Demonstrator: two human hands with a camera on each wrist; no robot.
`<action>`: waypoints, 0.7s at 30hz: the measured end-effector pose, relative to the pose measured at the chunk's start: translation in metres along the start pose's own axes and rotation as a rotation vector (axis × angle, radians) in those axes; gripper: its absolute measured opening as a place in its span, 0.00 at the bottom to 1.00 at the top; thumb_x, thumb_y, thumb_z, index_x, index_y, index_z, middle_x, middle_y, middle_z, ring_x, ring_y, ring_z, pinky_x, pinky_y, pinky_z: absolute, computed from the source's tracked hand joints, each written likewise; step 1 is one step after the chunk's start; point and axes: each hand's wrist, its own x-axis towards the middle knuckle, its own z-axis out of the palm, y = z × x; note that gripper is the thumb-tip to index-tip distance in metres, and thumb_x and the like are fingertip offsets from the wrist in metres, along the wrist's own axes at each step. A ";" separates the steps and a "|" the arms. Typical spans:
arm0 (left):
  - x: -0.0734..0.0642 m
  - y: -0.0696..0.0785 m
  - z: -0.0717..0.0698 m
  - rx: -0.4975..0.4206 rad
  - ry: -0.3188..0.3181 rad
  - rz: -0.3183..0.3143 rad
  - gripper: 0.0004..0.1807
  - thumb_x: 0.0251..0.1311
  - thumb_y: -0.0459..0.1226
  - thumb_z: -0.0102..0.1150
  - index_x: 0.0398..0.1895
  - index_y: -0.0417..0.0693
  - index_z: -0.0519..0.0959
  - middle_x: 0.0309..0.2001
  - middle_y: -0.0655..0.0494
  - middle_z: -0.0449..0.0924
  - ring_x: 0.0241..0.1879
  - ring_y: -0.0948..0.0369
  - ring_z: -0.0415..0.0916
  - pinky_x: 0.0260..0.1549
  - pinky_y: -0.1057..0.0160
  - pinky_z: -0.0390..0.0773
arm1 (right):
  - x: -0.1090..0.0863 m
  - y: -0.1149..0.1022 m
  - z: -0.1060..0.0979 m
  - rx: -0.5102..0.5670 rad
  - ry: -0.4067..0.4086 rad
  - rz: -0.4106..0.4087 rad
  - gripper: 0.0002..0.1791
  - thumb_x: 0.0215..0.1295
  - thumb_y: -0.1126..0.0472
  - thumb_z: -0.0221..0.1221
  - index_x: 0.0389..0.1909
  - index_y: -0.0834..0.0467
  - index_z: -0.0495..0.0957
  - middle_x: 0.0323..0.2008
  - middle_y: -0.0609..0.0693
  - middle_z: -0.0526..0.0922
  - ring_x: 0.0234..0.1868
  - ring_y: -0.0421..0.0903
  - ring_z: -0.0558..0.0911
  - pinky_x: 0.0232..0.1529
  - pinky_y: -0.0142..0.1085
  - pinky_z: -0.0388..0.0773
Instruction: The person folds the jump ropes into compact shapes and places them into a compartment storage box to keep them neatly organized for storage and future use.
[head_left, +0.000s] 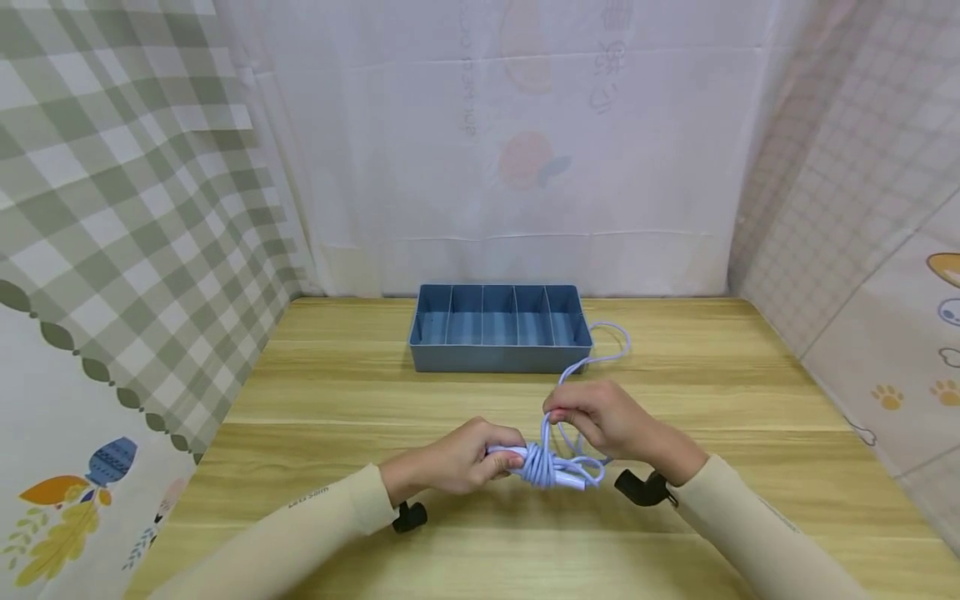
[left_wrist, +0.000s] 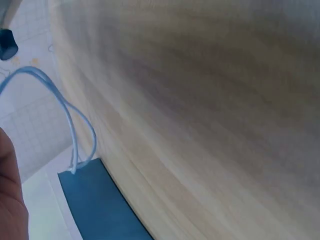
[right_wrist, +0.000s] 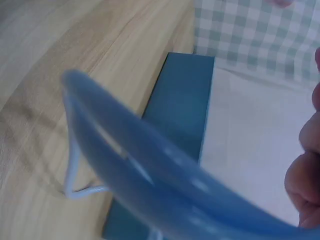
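Observation:
A lavender jump rope (head_left: pixel 538 467) is held low over the front of the table, its cord wound several times around its handles. My left hand (head_left: pixel 476 457) grips the handles at their left end. Past the coils, a pale handle end (head_left: pixel 570 481) sticks out to the right, with loose loops beside it. My right hand (head_left: pixel 611 421) pinches the cord just above the coils. From there a slack length of cord (head_left: pixel 611 358) trails back to the tray's right corner. Large and blurred, the cord (right_wrist: pixel 150 165) crosses the right wrist view. Fingers of the right hand (right_wrist: pixel 307 150) show at its edge.
A blue-grey tray (head_left: pixel 498 358) with several compartments stands at the back of the wooden table (head_left: pixel 322 392). Cloth hangs behind the table and along both sides, with a checked curtain (head_left: pixel 150 150) at the left. Black wrist mounts (head_left: pixel 641 487) sit under both wrists.

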 end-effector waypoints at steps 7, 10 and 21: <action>0.001 0.000 0.005 -0.267 0.084 -0.019 0.11 0.78 0.30 0.47 0.36 0.35 0.76 0.22 0.57 0.67 0.19 0.71 0.62 0.18 0.70 0.64 | -0.007 0.024 0.025 0.252 0.084 0.101 0.08 0.76 0.61 0.55 0.39 0.58 0.83 0.31 0.49 0.84 0.30 0.45 0.79 0.36 0.29 0.77; 0.002 0.002 0.007 -0.343 0.178 -0.055 0.11 0.79 0.30 0.46 0.37 0.31 0.75 0.22 0.56 0.66 0.16 0.69 0.61 0.15 0.69 0.62 | -0.010 0.025 0.034 0.323 0.130 0.164 0.08 0.76 0.69 0.54 0.40 0.61 0.82 0.31 0.52 0.83 0.30 0.44 0.79 0.35 0.30 0.78; 0.015 -0.001 0.007 -0.033 0.631 -0.102 0.10 0.75 0.30 0.53 0.33 0.37 0.79 0.21 0.55 0.72 0.18 0.69 0.64 0.15 0.69 0.66 | -0.018 0.013 0.053 0.049 0.149 0.392 0.11 0.69 0.80 0.53 0.42 0.65 0.80 0.29 0.50 0.80 0.32 0.35 0.73 0.34 0.36 0.76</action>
